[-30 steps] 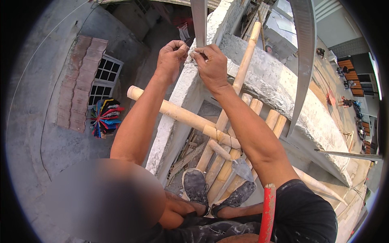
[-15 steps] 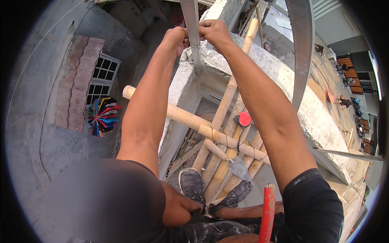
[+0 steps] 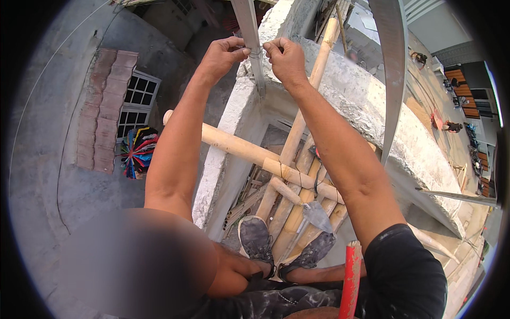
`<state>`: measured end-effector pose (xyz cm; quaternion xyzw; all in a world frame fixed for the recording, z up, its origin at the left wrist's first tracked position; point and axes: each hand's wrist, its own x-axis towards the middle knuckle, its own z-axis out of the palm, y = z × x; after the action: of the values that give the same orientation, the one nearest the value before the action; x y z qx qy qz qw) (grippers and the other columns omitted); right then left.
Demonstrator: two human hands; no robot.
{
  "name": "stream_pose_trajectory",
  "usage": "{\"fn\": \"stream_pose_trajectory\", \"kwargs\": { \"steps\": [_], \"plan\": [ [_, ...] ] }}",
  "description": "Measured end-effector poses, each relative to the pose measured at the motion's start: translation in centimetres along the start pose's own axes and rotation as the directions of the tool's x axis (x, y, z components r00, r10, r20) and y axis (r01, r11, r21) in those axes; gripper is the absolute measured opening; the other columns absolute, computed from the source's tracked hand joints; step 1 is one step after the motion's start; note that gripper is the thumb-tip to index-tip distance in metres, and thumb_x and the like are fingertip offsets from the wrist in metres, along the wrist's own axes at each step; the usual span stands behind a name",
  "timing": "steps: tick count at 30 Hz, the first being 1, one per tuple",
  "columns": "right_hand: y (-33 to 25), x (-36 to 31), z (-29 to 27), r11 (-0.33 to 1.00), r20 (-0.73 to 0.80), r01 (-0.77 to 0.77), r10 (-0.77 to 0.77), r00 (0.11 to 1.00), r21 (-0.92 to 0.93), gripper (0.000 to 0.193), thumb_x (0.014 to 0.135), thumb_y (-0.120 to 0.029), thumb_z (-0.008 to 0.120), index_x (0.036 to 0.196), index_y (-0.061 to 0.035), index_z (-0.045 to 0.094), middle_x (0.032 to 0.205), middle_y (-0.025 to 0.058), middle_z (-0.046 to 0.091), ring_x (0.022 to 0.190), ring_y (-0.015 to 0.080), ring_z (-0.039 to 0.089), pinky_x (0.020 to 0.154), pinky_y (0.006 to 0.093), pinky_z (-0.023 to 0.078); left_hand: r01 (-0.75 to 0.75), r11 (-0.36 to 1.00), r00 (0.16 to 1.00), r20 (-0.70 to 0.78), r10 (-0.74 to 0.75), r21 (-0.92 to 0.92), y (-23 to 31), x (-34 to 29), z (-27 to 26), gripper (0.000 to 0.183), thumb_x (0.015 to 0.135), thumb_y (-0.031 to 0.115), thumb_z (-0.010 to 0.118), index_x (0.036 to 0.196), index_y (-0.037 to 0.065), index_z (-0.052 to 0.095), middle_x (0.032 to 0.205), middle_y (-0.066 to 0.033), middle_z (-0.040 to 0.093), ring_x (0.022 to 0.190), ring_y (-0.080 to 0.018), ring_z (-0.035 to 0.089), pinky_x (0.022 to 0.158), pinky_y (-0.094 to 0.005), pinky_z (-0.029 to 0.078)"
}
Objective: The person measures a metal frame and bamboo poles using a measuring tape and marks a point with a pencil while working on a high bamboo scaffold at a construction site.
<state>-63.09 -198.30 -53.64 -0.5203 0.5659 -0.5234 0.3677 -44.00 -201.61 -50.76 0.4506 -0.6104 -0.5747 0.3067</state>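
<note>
An upright grey metal bar (image 3: 246,24) stands in the corner of a rough concrete wall ahead of me. A thin wire (image 3: 255,53) circles it. My left hand (image 3: 222,57) is at the bar's left side, thumb and forefinger pinched at the wire. On the other side, my right hand (image 3: 287,61) pinches at the wire too, slightly off the bar. The strand between the fingertips is too fine to follow fully. Below, a trowel (image 3: 317,216) with a pale handle lies on lashed bamboo poles (image 3: 239,149). A red object (image 3: 317,152) is mostly behind my right forearm.
My shoes (image 3: 255,239) stand on the bamboo poles. White-edged concrete walls (image 3: 228,127) border them. A curved metal strip (image 3: 390,64) hangs to the right, and a red tube (image 3: 350,276) rises near my body. Far below are a tiled awning (image 3: 100,111) and people (image 3: 452,127).
Both hands have drawn apart from the bar, the left one leftward and the right one slightly down and right. My right forearm now covers most of the red object.
</note>
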Motion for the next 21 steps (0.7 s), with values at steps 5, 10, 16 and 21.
{"fn": "stream_pose_trajectory", "kwargs": {
  "steps": [5, 10, 16, 21],
  "plan": [
    [-1.3, -2.3, 0.8, 0.985, 0.013, -0.047, 0.045, 0.999, 0.165, 0.019, 0.096, -0.019, 0.069, 0.099, -0.0002, 0.073, 0.081, 0.0041, 0.068, 0.072, 0.0107, 0.062, 0.064, 0.0263, 0.053, -0.155, 0.968, 0.983, -0.064, 0.171, 0.200, -1.6, 0.3, -0.3, 0.020, 0.095, 0.014, 0.070, 0.112, 0.004, 0.072, 0.086, 0.0030, 0.066, 0.082, -0.0057, 0.054, 0.077, -0.0240, 0.045],
    [-1.3, -0.9, -3.1, 0.737, 0.379, -0.419, 0.235, 0.895, 0.531, 0.018, 0.093, -0.016, 0.070, 0.102, -0.0006, 0.074, 0.089, 0.0069, 0.071, 0.082, 0.0146, 0.066, 0.070, 0.0304, 0.056, -0.166, 0.971, 0.978, -0.095, 0.184, 0.170, -1.6, 0.1, 0.6, 0.018, 0.097, 0.013, 0.068, 0.112, 0.004, 0.070, 0.087, 0.0049, 0.064, 0.082, -0.0052, 0.052, 0.076, -0.0237, 0.043],
    [0.3, 1.4, -2.4, 0.781, 0.451, -0.397, 0.167, 0.877, 0.482, 0.026, 0.087, -0.015, 0.080, 0.107, 0.0004, 0.072, 0.089, 0.0067, 0.072, 0.080, 0.0141, 0.067, 0.070, 0.0284, 0.056, -0.159, 0.977, 0.980, -0.099, 0.173, 0.139, -2.0, 1.1, 0.1, 0.025, 0.096, 0.011, 0.069, 0.119, 0.003, 0.071, 0.095, -0.0007, 0.071, 0.090, -0.0082, 0.060, 0.083, -0.0257, 0.049],
    [0.9, 0.0, -0.2, 0.937, 0.329, -0.094, -0.024, 0.944, 0.337, 0.034, 0.088, -0.018, 0.081, 0.115, 0.0005, 0.070, 0.089, 0.0033, 0.071, 0.076, 0.0104, 0.063, 0.070, 0.0250, 0.053, -0.177, 0.980, 0.977, -0.102, 0.186, 0.090, -3.4, 0.2, -0.1, 0.026, 0.097, 0.013, 0.068, 0.121, 0.003, 0.070, 0.097, -0.0004, 0.072, 0.090, -0.0081, 0.060, 0.082, -0.0238, 0.049]
  ]
}}
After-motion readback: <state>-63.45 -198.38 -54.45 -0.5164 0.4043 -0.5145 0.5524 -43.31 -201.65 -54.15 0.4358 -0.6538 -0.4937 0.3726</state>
